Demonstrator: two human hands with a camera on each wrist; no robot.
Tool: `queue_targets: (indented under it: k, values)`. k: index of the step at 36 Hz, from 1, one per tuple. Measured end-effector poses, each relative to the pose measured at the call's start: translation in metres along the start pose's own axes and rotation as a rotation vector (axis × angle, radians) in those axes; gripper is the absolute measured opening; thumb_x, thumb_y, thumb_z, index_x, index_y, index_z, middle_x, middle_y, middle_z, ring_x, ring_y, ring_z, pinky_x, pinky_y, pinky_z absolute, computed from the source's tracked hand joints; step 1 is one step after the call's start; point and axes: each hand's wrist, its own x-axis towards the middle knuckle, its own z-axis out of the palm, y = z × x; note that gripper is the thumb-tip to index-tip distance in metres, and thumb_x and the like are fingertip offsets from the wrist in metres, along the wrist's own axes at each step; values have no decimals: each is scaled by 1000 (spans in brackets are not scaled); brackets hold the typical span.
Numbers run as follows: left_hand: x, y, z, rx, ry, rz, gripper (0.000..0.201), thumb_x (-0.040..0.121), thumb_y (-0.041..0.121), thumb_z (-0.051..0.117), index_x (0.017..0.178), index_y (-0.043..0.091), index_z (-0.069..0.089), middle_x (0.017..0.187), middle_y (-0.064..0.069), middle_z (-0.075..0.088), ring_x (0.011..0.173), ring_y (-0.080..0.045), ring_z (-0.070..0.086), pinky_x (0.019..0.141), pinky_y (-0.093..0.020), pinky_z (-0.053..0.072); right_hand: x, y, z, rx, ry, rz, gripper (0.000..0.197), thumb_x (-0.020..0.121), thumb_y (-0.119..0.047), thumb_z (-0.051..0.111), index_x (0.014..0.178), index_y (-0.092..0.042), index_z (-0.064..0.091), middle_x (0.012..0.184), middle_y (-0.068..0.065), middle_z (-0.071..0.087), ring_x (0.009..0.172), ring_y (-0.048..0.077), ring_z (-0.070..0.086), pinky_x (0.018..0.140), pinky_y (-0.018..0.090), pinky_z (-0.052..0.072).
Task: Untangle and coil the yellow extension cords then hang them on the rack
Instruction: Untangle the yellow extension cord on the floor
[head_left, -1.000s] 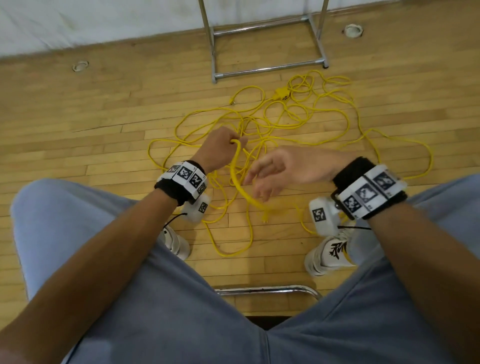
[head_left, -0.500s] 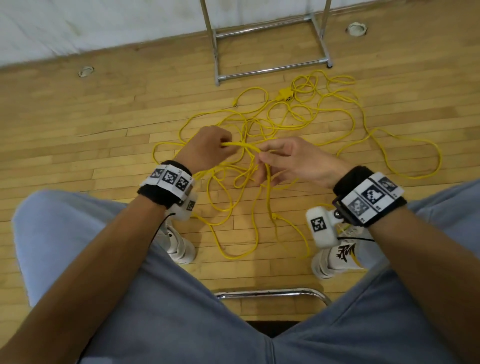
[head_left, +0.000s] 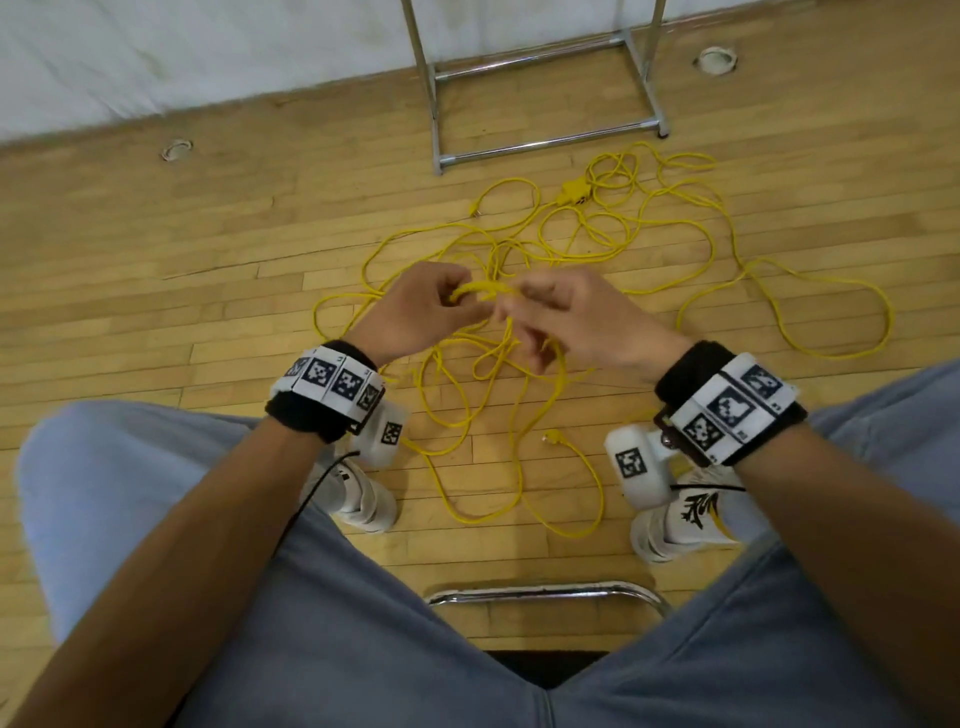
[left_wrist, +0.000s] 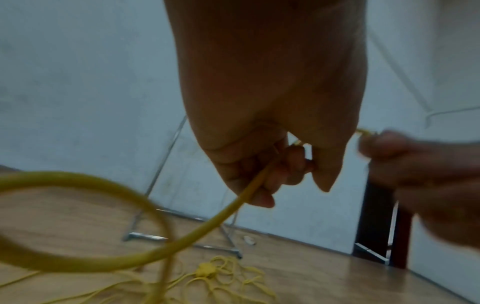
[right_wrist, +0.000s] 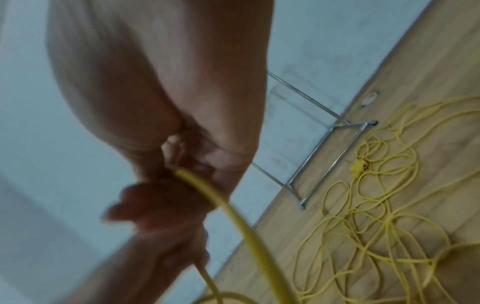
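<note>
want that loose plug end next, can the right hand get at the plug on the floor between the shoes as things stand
Probably not at once: the right hand is pinching the yellow cord together with the left hand. The plug lies uncovered on the floor below, so letting go should free the way.

Head view steeply down over knees; wrist views close under palms, all sharing the rack base (head_left: 545, 140).

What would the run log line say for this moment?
stage: coiling | left hand: grips cord | right hand: pinches cord | rest: tangled on floor | rack: nothing hung

Even indoor light; wrist views dim, motion-blurred.
</note>
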Motion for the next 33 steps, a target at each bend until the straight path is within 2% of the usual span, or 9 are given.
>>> queue_targets:
  k: [5, 9, 12, 15, 18, 21, 26, 30, 33]
  values:
    - [-1, -26, -11, -9, -55, -131, 31, 102, 22, 62, 89, -5, 70, 79, -18, 72, 52, -3, 55, 57, -17, 42, 2, -6, -41, 205, 360, -61, 20, 109, -20, 50, 97, -15, 65, 70, -1, 60, 58, 16, 57, 53, 28, 49]
    - [3, -29, -8, 71, -71, -147, 36, 105, 25, 56, 77, 12, 75, 80, -12, 76, 45, -8, 41, 49, -27, 33, 5, 15, -65, -244, 519, 100, 20, 105, -19, 53, 96, -14, 69, 81, 3, 69, 65, 22, 67, 61, 33, 54]
    - [4, -15, -3, 54, -83, -115, 37, 107, 18, 53, 80, 0, 71, 76, -7, 75, 51, 0, 57, 55, -20, 40, 4, 29, -55, -679, 416, 149, 16, 97, -23, 61, 111, -20, 67, 98, 1, 71, 74, 24, 68, 67, 37, 55]
    - [6, -5, 6, 167, -104, -53, 35, 105, 24, 55, 78, 7, 71, 61, 1, 67, 53, -11, 57, 55, -34, 43, 4, 27, -29, -652, 261, 77, 26, 96, -41, 68, 118, -29, 62, 93, -8, 64, 76, 11, 62, 65, 32, 49]
    - [7, -5, 11, 228, -92, -18, 34, 103, 26, 57, 73, 16, 65, 55, 5, 47, 46, -6, 41, 50, -29, 33, 9, 28, -4, -656, 135, 49, 18, 100, -39, 63, 112, -26, 65, 80, -10, 56, 68, 4, 53, 60, 28, 37]
    - [2, -11, 9, 273, -120, -38, 41, 101, 37, 60, 72, 9, 63, 53, 7, 42, 44, -7, 37, 48, -24, 29, 12, 34, 2, -626, 92, 53, 10, 104, -34, 59, 106, -28, 66, 76, -9, 59, 64, 7, 56, 59, 31, 43]
    - [-3, -33, -13, 313, -12, -114, 60, 97, 62, 54, 74, 8, 65, 57, -2, 50, 52, -12, 41, 54, -32, 33, 17, 48, -49, -311, 554, 237, 20, 105, -15, 55, 121, -13, 67, 76, -6, 69, 45, 11, 64, 43, 27, 50]
    - [-1, -30, -31, 289, 14, 10, 27, 101, 35, 62, 86, 14, 70, 66, -11, 55, 56, -11, 42, 60, -34, 36, 10, 71, -91, -746, 596, 501, 27, 103, -22, 56, 127, -18, 67, 121, 7, 71, 95, 28, 72, 79, 44, 61]
    - [-4, -27, -33, 351, 84, 155, 16, 100, 24, 64, 102, 11, 74, 84, -5, 67, 74, -19, 57, 70, -36, 46, 5, 74, -82, -1034, 369, 706, 27, 98, -16, 56, 122, -12, 69, 119, 14, 67, 108, 37, 64, 87, 42, 54]
